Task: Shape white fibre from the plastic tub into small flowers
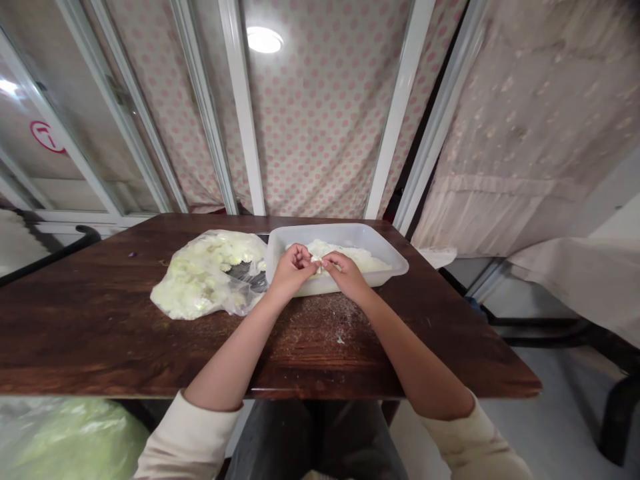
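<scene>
Both my hands meet over the near rim of a clear plastic tub (395,261) that holds white pieces of food. My left hand (291,269) and my right hand (344,271) are curled, their fingertips pinching one small white piece (319,265) between them. To the left of the tub lies a clear plastic bag (200,280) full of pale green and white chunks. A dark metal utensil (247,273) lies on the bag's right edge, close to my left hand.
The brown wooden table (100,320) carries pale crumbs (333,320) in front of the tub. A small white bag (437,255) sits at the far right corner. A green-filled bag (75,433) lies on the floor at lower left. Curtained windows rise behind.
</scene>
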Demonstrator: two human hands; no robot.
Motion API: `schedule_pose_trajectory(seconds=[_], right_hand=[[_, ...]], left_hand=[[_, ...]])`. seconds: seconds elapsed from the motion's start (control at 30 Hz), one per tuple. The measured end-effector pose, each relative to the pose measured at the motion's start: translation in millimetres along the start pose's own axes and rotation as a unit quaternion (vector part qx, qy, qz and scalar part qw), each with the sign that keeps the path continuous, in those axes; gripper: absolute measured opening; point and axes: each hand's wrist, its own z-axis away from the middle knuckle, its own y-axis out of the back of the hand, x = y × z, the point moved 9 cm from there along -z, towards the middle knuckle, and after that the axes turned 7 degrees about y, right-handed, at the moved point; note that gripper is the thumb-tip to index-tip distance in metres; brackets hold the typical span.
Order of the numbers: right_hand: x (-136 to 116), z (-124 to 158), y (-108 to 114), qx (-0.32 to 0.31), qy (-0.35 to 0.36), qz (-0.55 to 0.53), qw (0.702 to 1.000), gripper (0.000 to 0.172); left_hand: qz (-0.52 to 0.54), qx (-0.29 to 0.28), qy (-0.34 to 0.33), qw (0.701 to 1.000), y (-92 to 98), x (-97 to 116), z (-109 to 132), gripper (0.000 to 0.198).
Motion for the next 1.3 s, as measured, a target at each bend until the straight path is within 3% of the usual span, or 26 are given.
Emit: schedule_pose_trajectory(seconds=[0.17, 0.3, 0.6, 0.87, 1.0, 1.1, 1.23, 1.3], right_hand=[[0.1, 1.0, 0.8, 0.005, -0.028, -0.06, 0.998, 0.025], [0.1, 2.5, 3.9, 0.023, -0.031, -0.05, 0.998, 0.034], [5.9, 4.6, -6.0, -0.013, -0.031, -0.08, 0.996, 0.041], [-2.3, 4.1, -11.0, -0.058, -0.015, -0.044, 0.997, 0.029], [-5.6, 2.2, -7.6, -0.045, -0.018, -0.078, 0.996, 0.023], [-2.5, 1.2, -1.3, -0.01, -0.024, -0.098, 0.995, 0.02], [7.4, 1.8, 5.1, 0.033, -0.042, -0.103, 0.993, 0.021], [10.0, 2.0, 5.5, 0.04, -0.045, -0.102, 0.993, 0.022]], left_hand=[[-0.052, -0.058, 0.048, 0.996, -10.0, -4.4, 1.9, 0.025], [-0.123, -0.085, 0.01, 0.989, -14.6, 1.9, 4.9, 0.033], [-0.107, -0.067, 0.006, 0.992, -10.4, -1.5, 3.2, 0.032], [-0.108, -0.085, -0.001, 0.991, -14.3, 1.9, 4.8, 0.035], [-0.117, -0.08, 0.007, 0.99, -13.8, 1.5, 5.6, 0.039], [-0.11, -0.041, 0.013, 0.993, -5.9, -2.2, 2.1, 0.039], [-0.126, 0.1, 0.017, 0.987, 22.2, -8.2, -3.9, 0.031], [-0.149, 0.144, 0.003, 0.978, 29.8, -6.8, -4.3, 0.024]])
